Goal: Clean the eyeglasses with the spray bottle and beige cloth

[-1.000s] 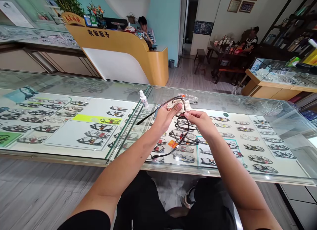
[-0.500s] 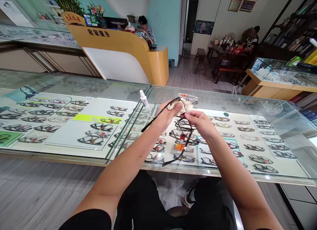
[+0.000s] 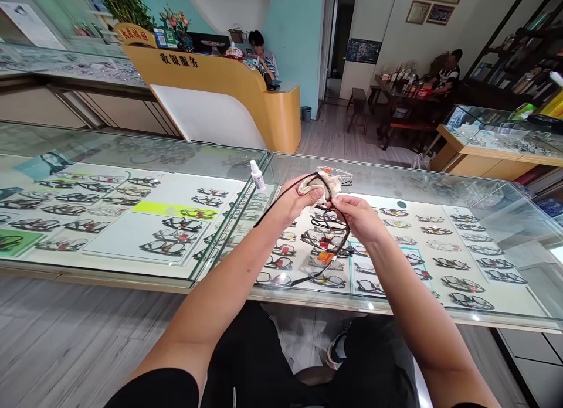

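Observation:
A pair of dark-framed glasses is held above the glass counter, its temples unfolded. My left hand is closed on a cream cloth, which is pressed around one lens of these glasses. Near the middle of the frame, my right hand pinches the rim with thumb and fingers. One temple reaches back over my left wrist; the other hangs down toward me. A white spray bottle stands upright on the counter, left of my hands.
Rows of glasses lie inside the glass display case below my hands. A clear plastic packet is just behind the cloth. Farther back, a person is at a wooden reception desk, and another person sits at a dark table.
The glasses have turned slightly between my hands, and the lower temple has shifted a little. More of the upper rim now shows against the cloth.

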The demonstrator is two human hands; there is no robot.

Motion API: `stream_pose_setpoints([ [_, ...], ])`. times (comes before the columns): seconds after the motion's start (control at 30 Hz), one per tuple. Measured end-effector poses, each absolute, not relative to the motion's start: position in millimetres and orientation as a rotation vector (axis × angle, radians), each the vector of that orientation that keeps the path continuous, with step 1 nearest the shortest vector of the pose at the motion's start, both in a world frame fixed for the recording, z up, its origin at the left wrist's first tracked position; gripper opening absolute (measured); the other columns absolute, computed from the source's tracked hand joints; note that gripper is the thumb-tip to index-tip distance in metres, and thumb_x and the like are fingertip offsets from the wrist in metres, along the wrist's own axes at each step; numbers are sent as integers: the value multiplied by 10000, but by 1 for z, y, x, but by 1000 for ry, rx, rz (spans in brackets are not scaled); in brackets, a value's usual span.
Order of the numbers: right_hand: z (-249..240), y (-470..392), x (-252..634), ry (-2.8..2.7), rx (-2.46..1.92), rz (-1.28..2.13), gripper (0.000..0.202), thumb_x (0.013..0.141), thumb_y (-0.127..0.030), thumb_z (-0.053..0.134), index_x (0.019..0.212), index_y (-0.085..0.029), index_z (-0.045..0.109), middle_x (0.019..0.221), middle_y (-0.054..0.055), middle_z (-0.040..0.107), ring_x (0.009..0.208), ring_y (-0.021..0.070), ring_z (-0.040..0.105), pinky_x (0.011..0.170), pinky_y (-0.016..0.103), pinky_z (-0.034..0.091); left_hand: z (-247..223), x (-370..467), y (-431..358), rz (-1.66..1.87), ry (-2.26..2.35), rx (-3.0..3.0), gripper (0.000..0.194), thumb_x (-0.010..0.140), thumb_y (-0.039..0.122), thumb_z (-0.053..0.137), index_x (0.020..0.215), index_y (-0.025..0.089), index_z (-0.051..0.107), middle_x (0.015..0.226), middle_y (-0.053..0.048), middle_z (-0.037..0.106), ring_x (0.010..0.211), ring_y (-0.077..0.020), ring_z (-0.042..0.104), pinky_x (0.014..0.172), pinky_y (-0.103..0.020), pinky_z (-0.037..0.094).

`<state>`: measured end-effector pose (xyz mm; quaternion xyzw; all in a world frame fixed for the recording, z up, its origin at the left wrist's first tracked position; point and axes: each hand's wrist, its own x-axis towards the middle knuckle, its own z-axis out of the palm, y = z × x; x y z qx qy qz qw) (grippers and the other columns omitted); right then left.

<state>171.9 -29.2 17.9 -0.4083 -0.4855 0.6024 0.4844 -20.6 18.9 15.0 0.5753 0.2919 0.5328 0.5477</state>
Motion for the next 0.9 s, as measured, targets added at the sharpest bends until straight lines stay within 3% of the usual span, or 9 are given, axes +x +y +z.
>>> stream_pose_setpoints([
  [0.17,12,-30,167,-1193,-975,1478,515,696,-697,927,747,-211,763,603,-36,451,609,117,254,629,332,122,14,-8,13,1334,732,1314,623,753,749,888,792,174,649,668,14,564,634,-109,483,594,-245,389],
  [0.27,13,-30,167,-1188,-962,1479,493,707,-684,929,754,-218,773,608,-33,441,620,124,249,631,330,121,14,-9,14,1341,726,1299,636,804,779,829,767,174,636,640,29,499,584,-88,398,544,-246,318],
  [0.4,20,-30,172,-1118,-989,1492,523,641,-679,958,770,-202,788,627,-30,482,613,115,266,620,325,130,14,-15,17,1200,625,1213,562,732,623,964,956,167,722,780,6,627,666,-92,514,620,-225,413],
  [0.53,25,-31,177,-1131,-1001,1490,535,645,-681,952,746,-196,750,580,-55,407,594,112,259,612,333,117,11,-17,16,1124,584,1246,564,682,474,1018,1073,175,743,868,-10,699,731,-112,587,701,-240,480],
  [0.73,21,-34,172,-1217,-994,1457,528,688,-686,923,749,-202,723,608,-48,448,621,120,273,636,329,162,3,-9,13,1292,641,1345,464,744,522,980,937,177,737,844,0,701,758,-123,605,734,-253,494],
  [0.9,20,-36,166,-1218,-972,1470,527,695,-681,935,759,-207,714,643,-47,469,647,123,299,650,320,216,8,-2,9,1415,701,1271,584,813,750,844,844,185,700,703,-1,636,723,-141,613,683,-267,495],
])
